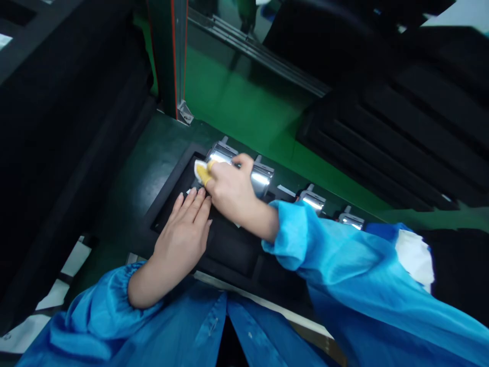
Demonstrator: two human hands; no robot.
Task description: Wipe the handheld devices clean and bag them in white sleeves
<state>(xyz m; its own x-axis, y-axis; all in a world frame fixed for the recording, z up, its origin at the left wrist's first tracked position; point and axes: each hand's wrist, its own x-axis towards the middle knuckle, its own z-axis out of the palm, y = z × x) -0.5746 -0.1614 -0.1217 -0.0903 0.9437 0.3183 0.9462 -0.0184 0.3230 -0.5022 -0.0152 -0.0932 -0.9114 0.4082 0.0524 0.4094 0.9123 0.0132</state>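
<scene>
My right hand (pixel 231 186) has yellow covers on its fingertips, which are pinched on a small white cloth (pixel 200 171). The cloth is over the left part of a black tray (pixel 171 191), next to a shiny metal cylinder (pixel 222 152). Right beside it, my left hand (pixel 185 224) lies flat with fingers stretched out on the tray, holding nothing. A second shiny cylinder (pixel 262 176) shows partly behind my right hand. Whatever lies under the cloth and my left fingers is hidden.
Two more shiny metal parts (pixel 312 200) (pixel 351 220) sit along the bench's far edge to the right. Stacked black trays (pixel 397 127) stand at the right, and a large dark mass (pixel 72 117) at the left. A metal post (pixel 181 66) rises at the back corner.
</scene>
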